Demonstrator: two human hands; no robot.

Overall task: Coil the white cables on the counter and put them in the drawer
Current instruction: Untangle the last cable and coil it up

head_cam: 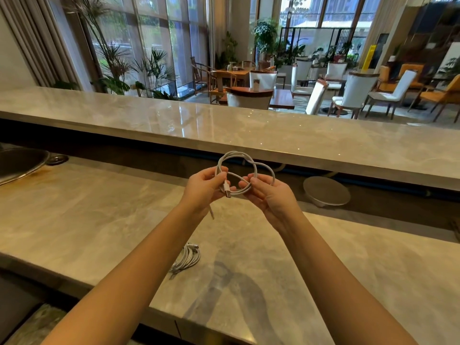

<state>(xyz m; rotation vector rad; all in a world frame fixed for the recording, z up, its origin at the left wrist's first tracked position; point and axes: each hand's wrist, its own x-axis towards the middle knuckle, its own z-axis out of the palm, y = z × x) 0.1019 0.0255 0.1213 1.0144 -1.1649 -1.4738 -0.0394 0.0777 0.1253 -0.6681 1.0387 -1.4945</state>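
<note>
I hold a white cable (235, 156) up above the marble counter (99, 215), wound into a couple of loops. My left hand (202, 189) pinches the loops near the white plug, which points down between my hands. My right hand (267, 192) grips the loops on the other side. A loose end hangs below my left wrist. A second white cable (188, 257) lies bundled on the counter under my left forearm. No drawer shows in this view.
A raised marble bar top (249, 128) runs across behind the counter. A round metal disc (326, 190) sits in the gap to the right. A dark sink (20, 163) is at the far left. Beyond lie chairs, tables and plants.
</note>
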